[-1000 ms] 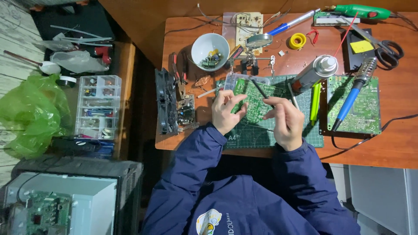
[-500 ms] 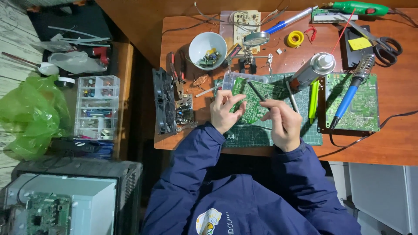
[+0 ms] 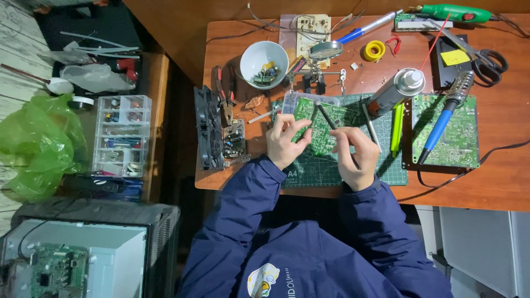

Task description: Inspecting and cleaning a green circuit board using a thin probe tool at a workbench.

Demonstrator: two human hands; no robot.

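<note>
A small green circuit board [image 3: 319, 124] lies tilted over the dark green cutting mat [image 3: 386, 168] on the wooden table. My left hand [image 3: 284, 140] grips the board's left edge with fingers and thumb. My right hand [image 3: 356, 157] is closed around a thin dark tool [image 3: 327, 117], and its tip rests on the board near the upper middle. Both dark blue sleeves reach in from below.
A white bowl of parts [image 3: 264, 62] stands at the back left, a spray can [image 3: 396, 91] and a blue-handled soldering iron [image 3: 441, 124] on a second green board [image 3: 461, 138] to the right. Scissors [image 3: 486, 55], a yellow solder reel [image 3: 374, 51], and a parts organiser [image 3: 121, 135] off the table's left.
The view has shifted slightly. My hands stay on the board, and the tool tip has moved a little across it.
</note>
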